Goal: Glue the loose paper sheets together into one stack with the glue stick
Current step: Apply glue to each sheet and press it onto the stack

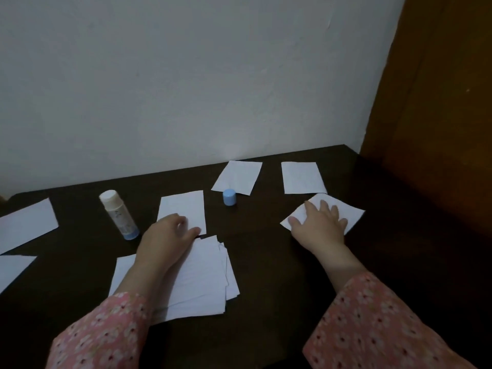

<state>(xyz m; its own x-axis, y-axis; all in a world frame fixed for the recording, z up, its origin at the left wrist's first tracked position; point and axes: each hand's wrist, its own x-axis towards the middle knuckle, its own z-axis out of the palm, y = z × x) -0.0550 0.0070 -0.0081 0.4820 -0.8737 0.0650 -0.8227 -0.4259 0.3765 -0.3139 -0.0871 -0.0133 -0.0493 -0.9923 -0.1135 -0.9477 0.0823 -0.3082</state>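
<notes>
Head view is showing the right hand (318, 225) pressing flat, fingers spread, on a loose sheet (348, 213) while the left hand (167, 235), loosely curled, is resting on the stack (205, 275) beside the uncapped glue stick (118, 214), risking sliding that sheet askew.

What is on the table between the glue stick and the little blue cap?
In the head view, one loose paper sheet lies between the glue stick and the cap, with dark table showing either side.

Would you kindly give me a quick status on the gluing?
Left hand on the stack, right hand flat on a loose sheet. Glue stick standing uncapped, cap apart. Nothing blocking.
</notes>
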